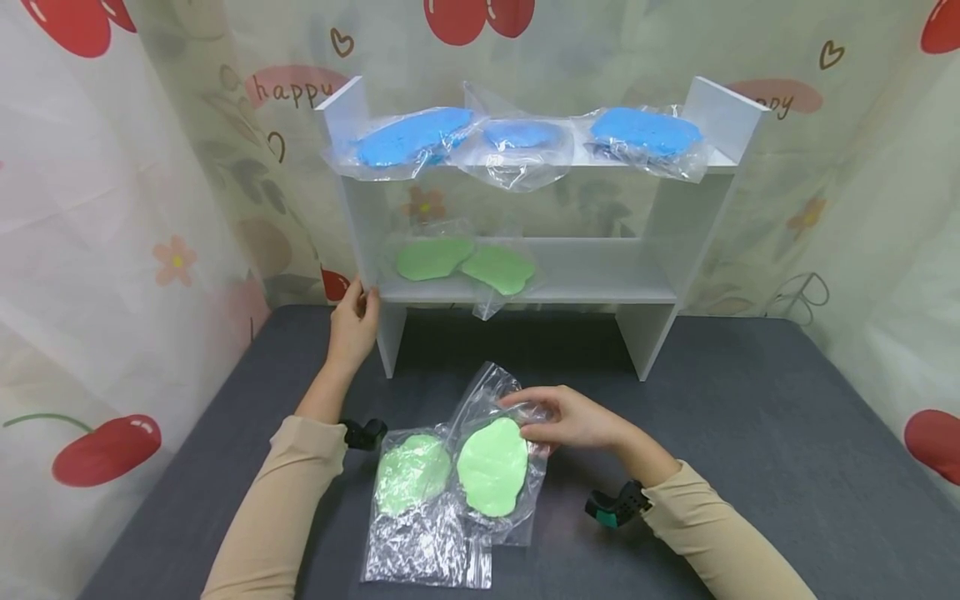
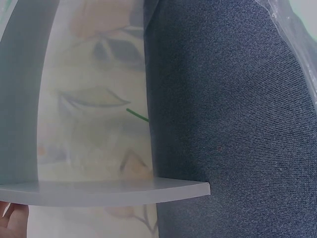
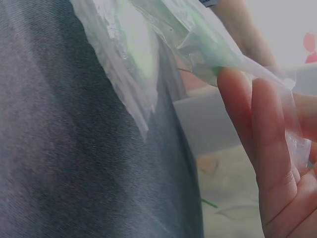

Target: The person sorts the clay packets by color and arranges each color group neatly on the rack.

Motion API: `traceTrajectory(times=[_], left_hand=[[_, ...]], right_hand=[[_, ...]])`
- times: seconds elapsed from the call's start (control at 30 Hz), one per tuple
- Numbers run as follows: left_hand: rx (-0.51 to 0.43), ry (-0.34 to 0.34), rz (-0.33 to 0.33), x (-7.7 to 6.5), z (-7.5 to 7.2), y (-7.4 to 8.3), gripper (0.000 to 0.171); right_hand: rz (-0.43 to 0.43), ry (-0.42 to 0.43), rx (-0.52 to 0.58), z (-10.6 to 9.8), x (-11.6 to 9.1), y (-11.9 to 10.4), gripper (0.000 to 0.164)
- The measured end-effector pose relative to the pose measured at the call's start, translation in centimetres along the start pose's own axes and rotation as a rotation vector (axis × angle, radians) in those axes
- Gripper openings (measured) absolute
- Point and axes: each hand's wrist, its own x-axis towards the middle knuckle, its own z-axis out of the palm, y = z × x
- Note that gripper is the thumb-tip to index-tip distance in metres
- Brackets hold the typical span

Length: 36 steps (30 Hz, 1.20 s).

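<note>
My right hand point(image 1: 577, 418) pinches the edge of a clear zip-lock bag point(image 1: 531, 492) holding a flat, light green slab point(image 1: 492, 467). In the right wrist view, the fingers point(image 3: 270, 134) of this hand press the crinkled plastic. This bag overlaps a second zip-lock bag point(image 1: 427, 546) on the table, with another green slab point(image 1: 414, 473) inside. My left hand point(image 1: 355, 329) touches the outer left side of a white two-tier shelf point(image 1: 592, 271). In the left wrist view, part of the left hand point(image 2: 14, 220) shows beyond the side panel point(image 2: 114, 192); the rest is out of frame.
Two bagged green slabs point(image 1: 435, 258) lie on the left of the lower tier, one overhanging its front edge. Several bagged blue slabs point(image 1: 645, 132) line the top tier. The shelf stands at the back of the dark table point(image 1: 750, 467), before a patterned curtain point(image 1: 840, 183).
</note>
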Motion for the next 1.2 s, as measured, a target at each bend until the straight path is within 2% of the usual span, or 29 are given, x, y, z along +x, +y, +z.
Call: traceTrajectory(times=[0.67, 1.2], left_hand=[[-0.005, 0.003, -0.001, 0.0, 0.0, -0.1, 0.045], [0.007, -0.008, -0.006, 0.0, 0.0, 0.1, 0.047]], right_hand=[[-0.043, 0.072, -0.011, -1.9, -1.2, -1.2, 0.049], [-0.072, 0.16, -0.04, -2.9, -2.1, -2.3, 0.046]])
